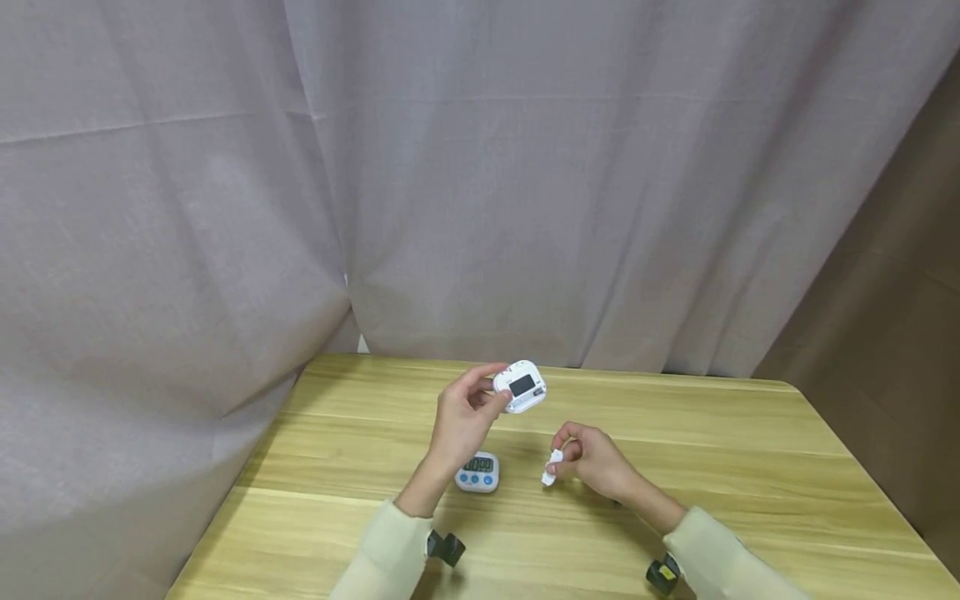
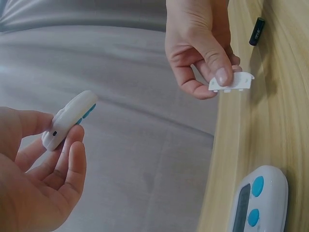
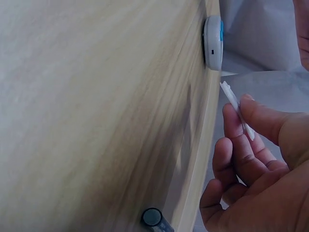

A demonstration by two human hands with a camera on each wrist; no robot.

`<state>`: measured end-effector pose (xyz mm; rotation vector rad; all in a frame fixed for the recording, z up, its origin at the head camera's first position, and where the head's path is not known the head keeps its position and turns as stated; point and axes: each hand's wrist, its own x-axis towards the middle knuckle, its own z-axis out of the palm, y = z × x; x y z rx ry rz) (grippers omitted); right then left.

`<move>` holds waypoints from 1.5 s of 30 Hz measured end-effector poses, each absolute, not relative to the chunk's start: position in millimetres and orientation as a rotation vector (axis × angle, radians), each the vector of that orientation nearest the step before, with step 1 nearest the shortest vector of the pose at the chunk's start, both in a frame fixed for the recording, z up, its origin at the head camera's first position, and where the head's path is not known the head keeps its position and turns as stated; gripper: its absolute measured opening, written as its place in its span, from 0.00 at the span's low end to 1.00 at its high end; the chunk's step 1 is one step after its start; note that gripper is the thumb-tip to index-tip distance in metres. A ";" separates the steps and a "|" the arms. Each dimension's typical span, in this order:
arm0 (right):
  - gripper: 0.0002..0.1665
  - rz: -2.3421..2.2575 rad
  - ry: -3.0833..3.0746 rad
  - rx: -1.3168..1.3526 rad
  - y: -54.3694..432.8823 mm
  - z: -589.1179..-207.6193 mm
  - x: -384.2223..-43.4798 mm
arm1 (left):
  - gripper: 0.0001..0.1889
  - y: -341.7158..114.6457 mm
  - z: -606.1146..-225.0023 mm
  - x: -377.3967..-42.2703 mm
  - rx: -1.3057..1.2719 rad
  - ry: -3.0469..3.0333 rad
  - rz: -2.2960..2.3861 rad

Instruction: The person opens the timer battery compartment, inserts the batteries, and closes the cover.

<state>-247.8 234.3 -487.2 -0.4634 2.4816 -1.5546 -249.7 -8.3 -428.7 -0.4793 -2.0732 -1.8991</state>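
A: Head view?
B: Left grip (image 1: 458, 419) has thumb and fingers round the held timer (image 1: 527, 402), back facing up, raised over the surface (image 1: 750, 467). Right grip (image 1: 597, 461) pinches a small white cover (image 1: 552, 468), at 5 o'clock from the timer. Second timer (image 1: 477, 479) lies on the surface, 7 o'clock.
A: Handling?
B: Held timer: probably light, stiff plastic, a bit slick. I'd take it by the rim, off the opened back.
A: Left wrist?
B: Held timer at 9 o'clock, edge-on and tilted. Blue buttons (image 2: 89, 112) on the finger side; a hard squeeze might press one. Cover at 2 o'clock, tabs (image 2: 228, 91) along its lower edge. They look snappable; hold by the flat faces. Battery (image 2: 257, 32) on the surface, 1 o'clock from the cover; could roll.
A: Right wrist?
B: Cover tilted, thin, narrow pinch between thumb and fingers. Battery at 7 o'clock from it. Part of left grip at 2 o'clock; can't tell its hold here.
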 end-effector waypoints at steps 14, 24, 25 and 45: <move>0.17 -1.425 2.583 -0.516 232.2 -496.8 -251.1 | 0.20 -9.1 -427.9 -248.3 -0.487 -2.077 -1.896; 0.16 -1.296 2.669 -0.608 232.2 -504.8 -254.3 | 0.20 -8.7 -427.2 -248.2 -0.496 -2.068 -1.907; 0.16 -1.275 2.683 -0.624 232.1 -504.9 -254.5 | 0.20 -8.7 -427.7 -248.8 -0.498 -2.065 -1.907; 0.13 -1.070 2.809 -0.730 235.1 -513.6 -259.6 | 0.19 -6.3 -429.8 -247.4 -0.526 -2.078 -1.900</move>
